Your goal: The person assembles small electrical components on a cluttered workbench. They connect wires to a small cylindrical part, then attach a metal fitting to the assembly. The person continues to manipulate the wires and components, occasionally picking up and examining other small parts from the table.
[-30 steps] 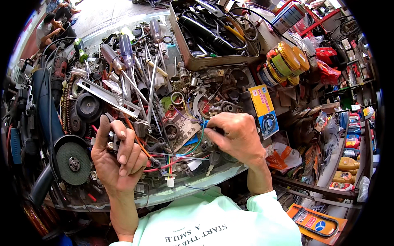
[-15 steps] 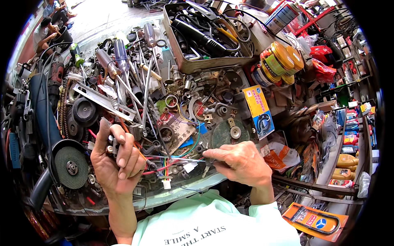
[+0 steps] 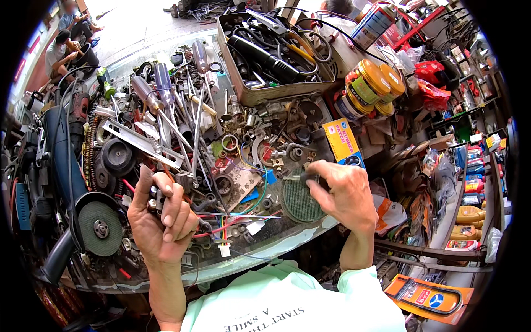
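My left hand (image 3: 166,227) is raised over the near left of the bench, palm up. Its fingers curl around a small metal part (image 3: 156,200) with bright round ends, partly hidden. My right hand (image 3: 348,193) is above a green mesh cutting disc (image 3: 298,199) at the bench's right side. Its thumb and forefinger pinch a small dark part (image 3: 311,176), mostly covered by the fingers. Between the hands lie thin coloured wires with a white connector (image 3: 224,250) and a piece of brown card (image 3: 243,180).
An angle grinder (image 3: 99,227) lies at left, with screwdrivers (image 3: 146,91) behind. A metal tool box (image 3: 265,94) stands at the back, lidded jars (image 3: 368,88) to its right. A yellow patch box (image 3: 340,141) is beyond my right hand. Two people sit far left.
My right hand has moved right and away from me, from the loose parts to the mesh disc, where its fingers now cover the ring-shaped part seen there. My left hand has barely moved.
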Motion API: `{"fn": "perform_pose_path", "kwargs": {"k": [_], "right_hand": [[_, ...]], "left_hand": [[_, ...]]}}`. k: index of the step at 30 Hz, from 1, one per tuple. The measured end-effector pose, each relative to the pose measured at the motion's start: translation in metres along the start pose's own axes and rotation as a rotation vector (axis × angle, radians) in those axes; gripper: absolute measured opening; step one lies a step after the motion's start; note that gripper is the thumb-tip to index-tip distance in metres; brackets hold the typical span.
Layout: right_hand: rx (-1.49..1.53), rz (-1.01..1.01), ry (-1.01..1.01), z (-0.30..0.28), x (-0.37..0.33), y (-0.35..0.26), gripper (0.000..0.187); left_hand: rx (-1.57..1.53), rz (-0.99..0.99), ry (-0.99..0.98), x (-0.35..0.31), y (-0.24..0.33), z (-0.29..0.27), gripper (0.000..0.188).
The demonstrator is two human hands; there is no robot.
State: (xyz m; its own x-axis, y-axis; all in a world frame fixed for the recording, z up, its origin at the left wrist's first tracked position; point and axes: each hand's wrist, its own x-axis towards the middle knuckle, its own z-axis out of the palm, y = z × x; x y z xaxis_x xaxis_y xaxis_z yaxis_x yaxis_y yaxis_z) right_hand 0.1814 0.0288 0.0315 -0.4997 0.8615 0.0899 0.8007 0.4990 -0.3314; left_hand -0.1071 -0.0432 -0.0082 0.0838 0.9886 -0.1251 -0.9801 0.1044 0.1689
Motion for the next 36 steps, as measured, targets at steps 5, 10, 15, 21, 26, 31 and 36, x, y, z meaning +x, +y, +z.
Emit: {"fn": "perform_pose_path", "kwargs": {"k": [5,10,15,21,26,31,36], "right_hand": [[0.019,-0.051,0.031,0.015,0.022,-0.004,0.012],[0.068,-0.078,0.007,0.029,0.04,-0.001,0.013],[-0.004,-0.052,0.022,0.015,0.05,-0.006,0.014],[-0.145,-0.047,0.021,0.023,0.061,-0.01,0.018],[0.006,-0.204,-0.022,0.026,0.068,-0.044,0.02],[0.096,-0.52,-0.192,0.047,0.069,-0.062,0.036],[0.134,-0.507,-0.217,0.049,0.075,-0.052,0.038]], "left_hand": [[0.026,-0.009,-0.07,0.0,0.003,-0.002,0.054],[0.037,0.009,-0.07,0.0,0.004,-0.003,0.054],[0.02,0.034,-0.088,-0.002,0.006,-0.004,0.055],[-0.03,0.029,-0.08,-0.004,0.009,0.001,0.055],[-0.079,0.064,-0.023,-0.003,0.01,0.002,0.051],[-0.056,0.07,-0.08,-0.004,0.011,0.0,0.051],[-0.144,0.143,-0.112,-0.003,0.015,-0.002,0.044]]}}
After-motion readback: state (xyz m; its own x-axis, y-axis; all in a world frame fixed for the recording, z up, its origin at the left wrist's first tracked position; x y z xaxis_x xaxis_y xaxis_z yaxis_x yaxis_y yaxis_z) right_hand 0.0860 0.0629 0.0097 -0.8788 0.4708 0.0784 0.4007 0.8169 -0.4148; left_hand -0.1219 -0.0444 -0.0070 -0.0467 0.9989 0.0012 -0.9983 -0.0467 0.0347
